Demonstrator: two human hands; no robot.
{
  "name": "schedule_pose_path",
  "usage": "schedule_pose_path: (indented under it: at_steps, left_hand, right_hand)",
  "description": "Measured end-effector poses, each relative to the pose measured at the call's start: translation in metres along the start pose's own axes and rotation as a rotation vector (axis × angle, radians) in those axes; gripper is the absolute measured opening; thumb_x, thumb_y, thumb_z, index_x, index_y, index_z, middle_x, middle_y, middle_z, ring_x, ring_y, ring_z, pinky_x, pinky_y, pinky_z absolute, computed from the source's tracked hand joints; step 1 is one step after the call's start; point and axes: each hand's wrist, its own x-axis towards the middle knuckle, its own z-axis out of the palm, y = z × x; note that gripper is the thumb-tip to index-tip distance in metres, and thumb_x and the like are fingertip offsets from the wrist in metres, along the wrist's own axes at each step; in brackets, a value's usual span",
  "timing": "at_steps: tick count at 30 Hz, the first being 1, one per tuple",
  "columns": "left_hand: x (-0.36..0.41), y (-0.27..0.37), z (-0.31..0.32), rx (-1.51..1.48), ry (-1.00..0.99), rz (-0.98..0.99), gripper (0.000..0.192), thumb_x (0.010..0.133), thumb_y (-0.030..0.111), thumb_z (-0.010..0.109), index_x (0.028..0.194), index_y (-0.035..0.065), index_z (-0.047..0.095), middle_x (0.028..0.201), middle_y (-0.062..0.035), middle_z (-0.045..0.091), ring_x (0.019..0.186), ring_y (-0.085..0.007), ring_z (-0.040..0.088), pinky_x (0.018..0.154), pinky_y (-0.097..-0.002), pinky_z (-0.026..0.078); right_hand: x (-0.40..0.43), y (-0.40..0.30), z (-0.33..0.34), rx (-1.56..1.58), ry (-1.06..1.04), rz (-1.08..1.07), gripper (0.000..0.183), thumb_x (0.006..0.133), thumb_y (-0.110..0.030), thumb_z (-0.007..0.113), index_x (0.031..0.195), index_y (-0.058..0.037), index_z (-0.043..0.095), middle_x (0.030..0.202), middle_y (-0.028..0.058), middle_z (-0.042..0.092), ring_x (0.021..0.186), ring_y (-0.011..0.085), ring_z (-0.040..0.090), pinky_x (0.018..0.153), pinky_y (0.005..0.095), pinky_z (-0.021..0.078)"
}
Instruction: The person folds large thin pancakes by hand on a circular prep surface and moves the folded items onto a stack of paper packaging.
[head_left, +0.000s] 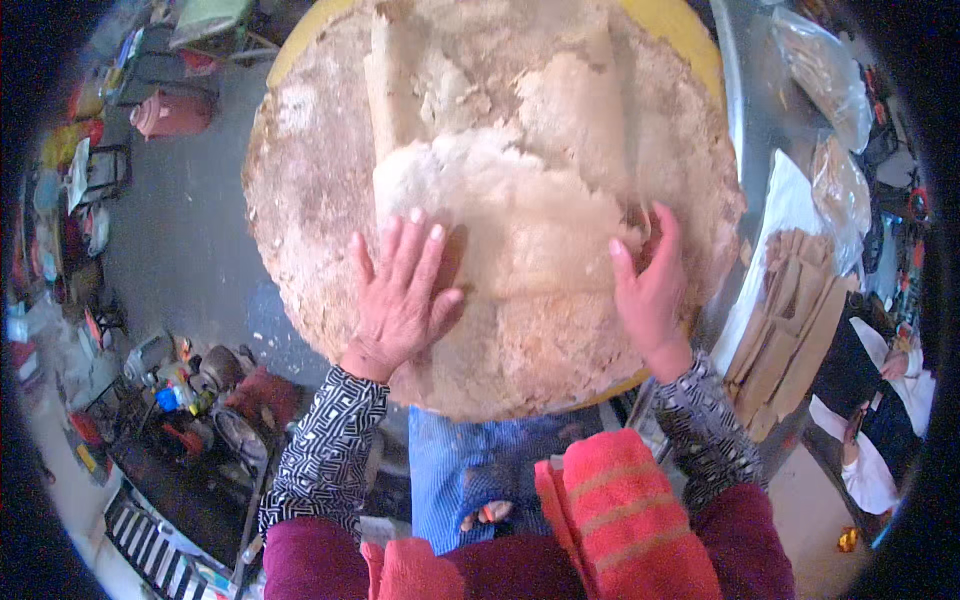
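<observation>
A large round stack of thin, flaky flatbread sheets lies before me on a yellow round surface. The top sheet is folded inward from its sides and near edge into a pale, rough-edged packet. My left hand rests palm down at the packet's left edge, fingers spread. At its right edge is my right hand, slightly blurred, with thumb and forefinger apart around a torn bit of the edge. Nothing shows plainly gripped in either hand.
Folded brown flatbread sheets lie on a white cloth at the right, near clear plastic bags. Another person sits at lower right. A pink bucket and clutter stand left. A red towel hangs over my front.
</observation>
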Motion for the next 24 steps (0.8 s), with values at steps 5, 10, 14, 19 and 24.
schedule_pose_path:
  at_steps: [5,10,14,19,24]
  left_hand:
    - [0.001,0.000,0.025,-0.041,-0.320,-0.070,0.085,0.088,0.064,0.038,0.147,0.0032,0.028,0.155,-0.0159,0.024,0.144,-0.0311,0.019,0.116,-0.0548,0.004]
    - [0.002,-0.003,0.018,-0.073,-0.357,-0.081,0.087,0.090,0.067,0.031,0.147,0.0008,0.027,0.155,-0.0205,0.021,0.144,-0.0373,0.017,0.114,-0.0578,0.004]
    - [0.001,-0.005,0.017,-0.118,-0.316,-0.093,0.085,0.091,0.065,0.033,0.148,0.0022,0.024,0.155,-0.0210,0.019,0.144,-0.0387,0.015,0.114,-0.0576,0.001]
    - [0.004,-0.009,0.020,-0.142,-0.182,-0.043,0.083,0.092,0.063,0.035,0.149,0.0036,0.023,0.155,-0.0227,0.016,0.144,-0.0402,0.012,0.114,-0.0573,0.000]
    - [0.018,-0.002,0.023,-0.044,-0.381,-0.115,0.083,0.091,0.063,0.036,0.148,0.0036,0.026,0.155,-0.0225,0.016,0.144,-0.0400,0.011,0.115,-0.0564,0.001]
  right_hand:
    - [0.026,0.027,0.027,-0.622,-0.197,-0.335,0.076,0.084,-0.029,0.064,0.145,-0.0015,0.028,0.151,0.0208,0.026,0.143,0.0364,0.017,0.116,0.0572,0.0071]
    - [0.033,0.005,0.015,-0.488,-0.047,-0.272,0.077,0.080,-0.024,0.069,0.142,0.0018,0.032,0.148,0.0206,0.030,0.141,0.0367,0.021,0.115,0.0551,0.0144]
    - [0.036,0.007,0.011,-0.144,-0.032,-0.260,0.064,0.080,-0.009,0.068,0.137,-0.0023,0.040,0.128,0.0198,0.050,0.122,0.0339,0.045,0.103,0.0460,0.0356]
    - [0.038,-0.005,0.011,0.257,-0.177,-0.147,0.055,0.080,0.001,0.065,0.131,-0.0068,0.047,0.107,0.0159,0.062,0.102,0.0314,0.057,0.088,0.0396,0.0463]
    - [0.050,0.001,0.019,-0.435,0.015,-0.200,0.065,0.082,-0.014,0.068,0.139,-0.0095,0.039,0.139,0.0139,0.043,0.125,0.0378,0.042,0.104,0.0523,0.0325]
